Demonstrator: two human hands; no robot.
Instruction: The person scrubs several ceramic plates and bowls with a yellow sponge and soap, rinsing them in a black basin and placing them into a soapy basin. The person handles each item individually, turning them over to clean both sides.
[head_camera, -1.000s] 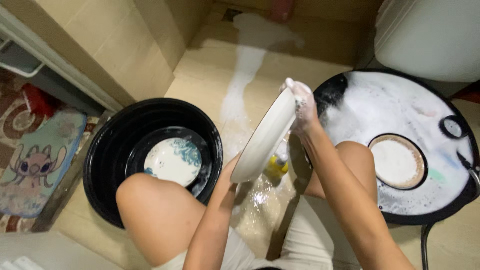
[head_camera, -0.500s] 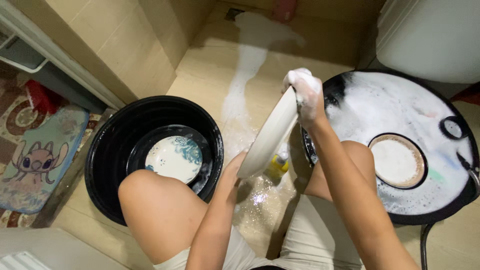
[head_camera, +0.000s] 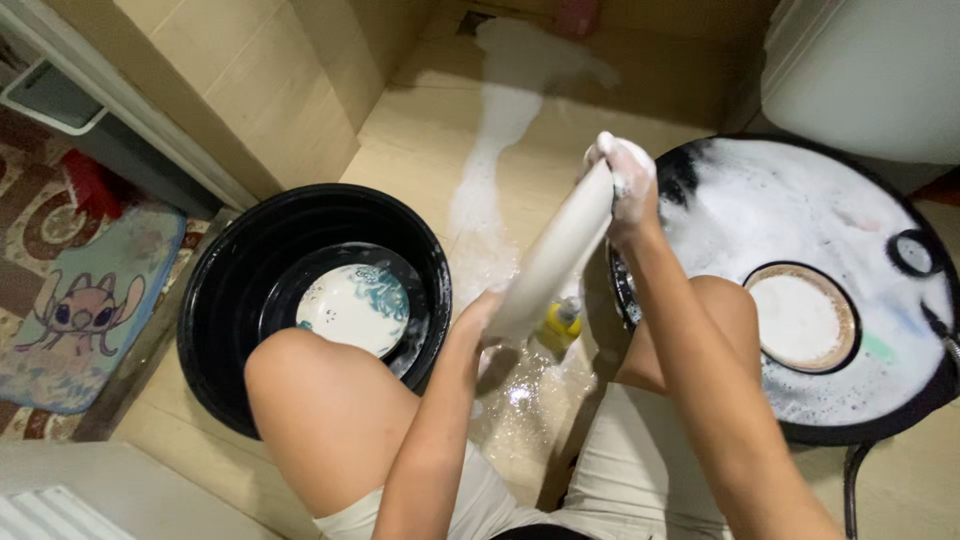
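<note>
Left hand (head_camera: 487, 308), soapy right hand (head_camera: 622, 188) gripping 1 plate (head_camera: 555, 255) (edge-on), black tub (head_camera: 215, 300) beside

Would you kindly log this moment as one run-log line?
left hand: holds plate lower edge | right hand: soapy, rubbing plate top | black basin: patterned plate inside

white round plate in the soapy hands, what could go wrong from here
The white round plate is held on edge between the left hand below and the foam-covered right hand on top; that soapy grip might slip and the plate could drop onto the wet tiled floor. It could also knock the small yellow bottle beneath it. Foam and water on the tiles may be slippery underfoot.
</note>
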